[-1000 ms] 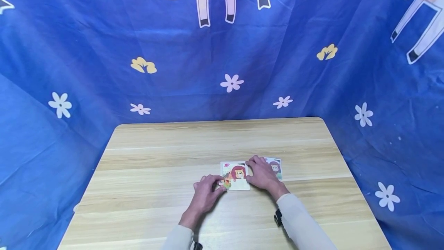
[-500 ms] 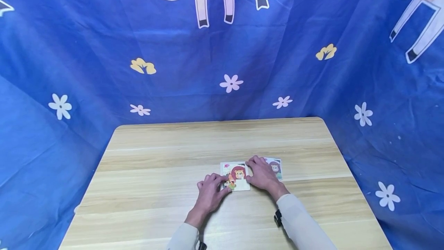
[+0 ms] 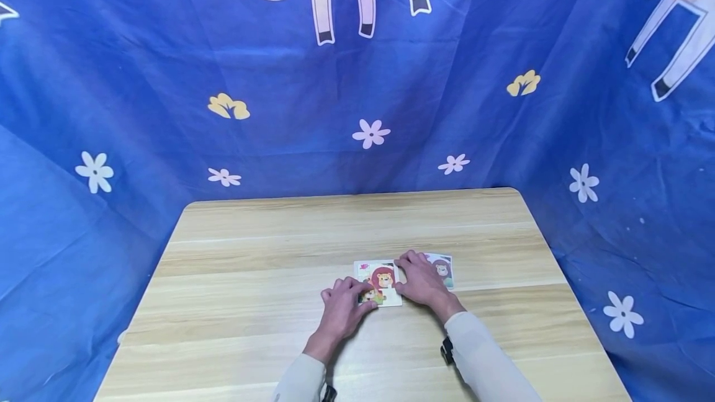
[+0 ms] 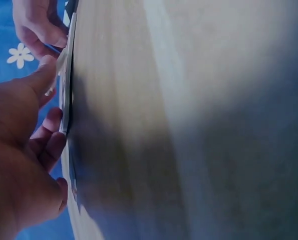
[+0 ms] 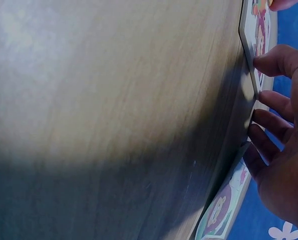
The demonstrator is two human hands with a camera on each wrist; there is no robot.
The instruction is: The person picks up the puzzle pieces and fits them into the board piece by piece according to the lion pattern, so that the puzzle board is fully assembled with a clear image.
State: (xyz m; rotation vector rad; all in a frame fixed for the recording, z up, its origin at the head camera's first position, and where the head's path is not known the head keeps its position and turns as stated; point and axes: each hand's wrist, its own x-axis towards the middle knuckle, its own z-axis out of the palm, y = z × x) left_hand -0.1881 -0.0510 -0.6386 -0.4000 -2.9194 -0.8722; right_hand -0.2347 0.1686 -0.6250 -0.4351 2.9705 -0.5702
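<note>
A small lion jigsaw puzzle board (image 3: 394,298) lies on the table in the head view, its lower right part plain and pale. My left hand (image 3: 339,310) pinches a colourful jigsaw piece (image 3: 373,297) between thumb and index finger at the board's lower left. The piece lies low over the board or on it; whether it sits flat I cannot tell. At the board's right edge, my right hand (image 3: 422,282) holds it with thumb and index finger. In the right wrist view the thumb (image 5: 269,62) touches the board's rim. My right hand's other fingers rest beside the board.
A card with a matching lion picture (image 3: 444,270) lies to the right, partly hidden behind my right hand. The light wooden table (image 3: 251,278) reaches back to a blue printed cloth (image 3: 290,141), which also hangs at both sides.
My left hand has moved right with the jigsaw piece, from the board's left edge into its lower left part. My right hand has stayed at the right edge.
</note>
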